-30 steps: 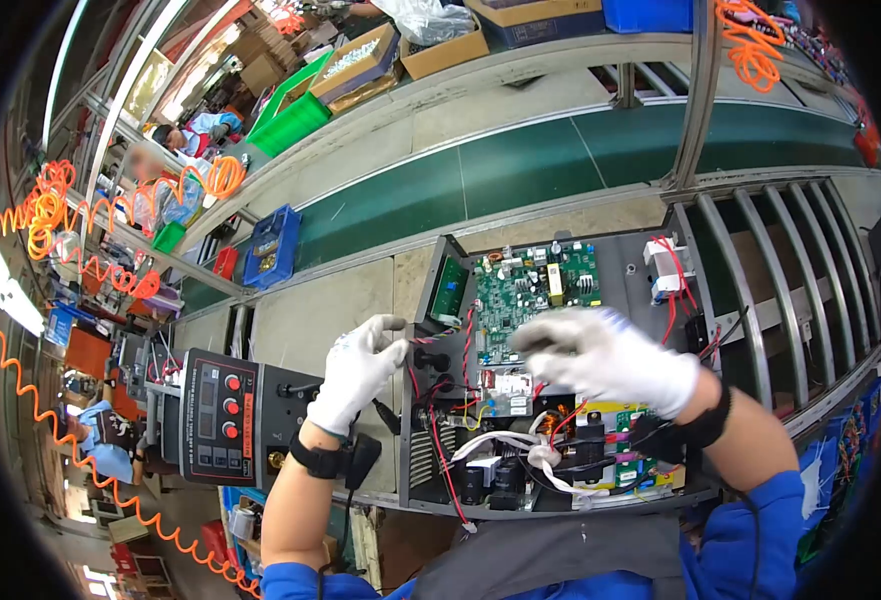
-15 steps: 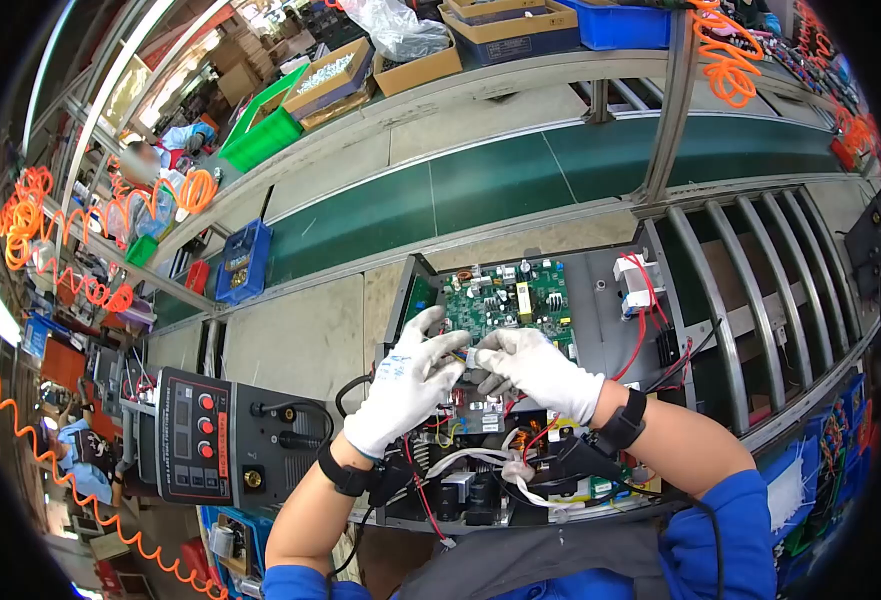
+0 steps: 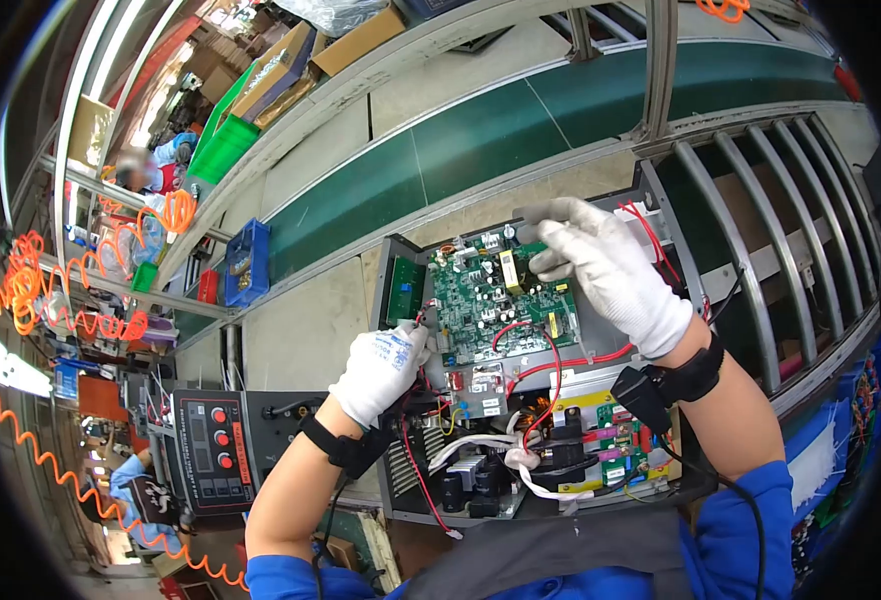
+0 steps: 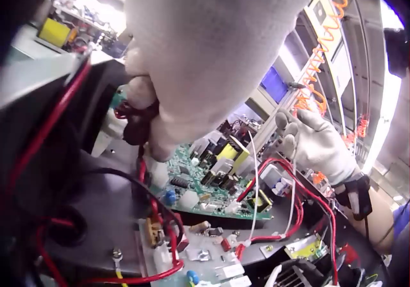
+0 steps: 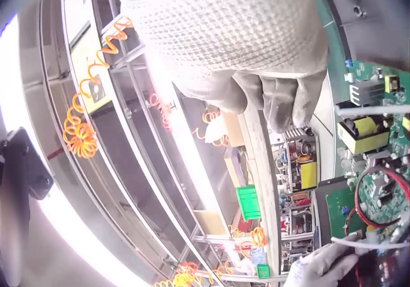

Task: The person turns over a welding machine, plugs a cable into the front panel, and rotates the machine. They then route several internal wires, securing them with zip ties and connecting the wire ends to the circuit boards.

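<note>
At the left edge of the open chassis (image 3: pixel 396 246), wiring work is, in judgement, being carried out: a lead appears to be being seated or routed beside the small green board (image 3: pixel 407 274). For the next move, a steady pinch and a clear view of the wire end are probably being called for. By the bent fingers of the left hand (image 3: pixel 378 365), a dark piece (image 4: pixel 138 123) is being pinched beside red wires (image 4: pixel 143 169), no gap being seen; its exact kind is not being shown. The fingers of the right hand (image 3: pixel 615 270) are being held loosely bent and parted above the right edge of the main circuit board (image 3: pixel 460 325), with nothing seen in their grasp. That board is being carried toward the chassis's far edge. Over its near edge, a looped lead (image 3: pixel 558 375) is being arched. Toward the chassis's near edge, white cables (image 3: pixel 525 460) are being seen bunched. Outside the left edge, a control panel (image 3: pixel 205 450) is being noted, apart from both hands.
</note>
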Action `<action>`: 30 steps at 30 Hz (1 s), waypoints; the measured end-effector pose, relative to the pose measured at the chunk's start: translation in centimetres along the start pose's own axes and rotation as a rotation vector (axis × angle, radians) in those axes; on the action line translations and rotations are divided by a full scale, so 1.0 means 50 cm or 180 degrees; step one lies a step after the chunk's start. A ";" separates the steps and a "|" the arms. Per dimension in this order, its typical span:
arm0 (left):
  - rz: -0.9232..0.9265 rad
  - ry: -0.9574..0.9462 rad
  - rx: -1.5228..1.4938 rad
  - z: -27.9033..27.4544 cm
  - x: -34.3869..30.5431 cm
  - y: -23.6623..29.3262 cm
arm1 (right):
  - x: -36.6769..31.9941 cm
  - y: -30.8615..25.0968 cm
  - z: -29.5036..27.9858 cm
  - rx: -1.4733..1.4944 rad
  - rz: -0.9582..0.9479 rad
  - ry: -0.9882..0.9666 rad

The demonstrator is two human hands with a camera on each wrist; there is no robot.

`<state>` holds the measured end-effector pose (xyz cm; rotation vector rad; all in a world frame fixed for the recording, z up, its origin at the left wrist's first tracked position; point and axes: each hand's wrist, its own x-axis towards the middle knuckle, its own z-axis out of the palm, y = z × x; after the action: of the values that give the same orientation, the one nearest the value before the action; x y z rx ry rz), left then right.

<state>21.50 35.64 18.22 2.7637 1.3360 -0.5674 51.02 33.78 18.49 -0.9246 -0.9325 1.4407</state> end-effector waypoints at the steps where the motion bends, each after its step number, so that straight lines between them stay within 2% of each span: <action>1: 0.0033 0.0265 -0.0121 0.014 -0.004 -0.002 | -0.003 0.004 -0.009 0.0007 0.0049 0.0028; 2: 0.0070 0.0537 -0.0244 0.020 -0.006 -0.005 | -0.001 0.015 -0.017 0.0047 0.0058 0.0034; 6: -0.0091 0.0423 -0.0429 0.009 -0.004 0.002 | 0.005 0.043 -0.024 -0.0078 0.0359 -0.0056; 9: -0.0026 0.0680 -0.0700 0.006 -0.002 0.006 | 0.004 0.042 -0.017 -0.0222 0.0382 -0.0113; 18: -0.0034 0.0042 -0.0027 -0.006 0.025 0.013 | 0.003 0.050 -0.020 -0.0339 0.0427 -0.0086; 20: -0.0101 0.0046 -0.0797 -0.010 0.034 0.002 | 0.001 0.054 -0.020 -0.0407 0.0393 -0.0105; 22: -0.0237 -0.0003 -0.1010 -0.019 0.040 -0.001 | -0.002 0.050 -0.015 -0.0412 0.0363 -0.0105; 27: -0.0006 0.0072 -0.0333 0.000 0.043 0.010 | -0.007 0.055 -0.002 -0.0283 0.0224 -0.0172; 30: 0.0001 0.0157 -0.0330 0.001 0.030 0.013 | -0.003 0.070 -0.007 -0.0294 0.0195 -0.0062</action>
<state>22.84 36.37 17.59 2.7116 1.3342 -0.4197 50.01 33.45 15.11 -1.0164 -0.9996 1.4708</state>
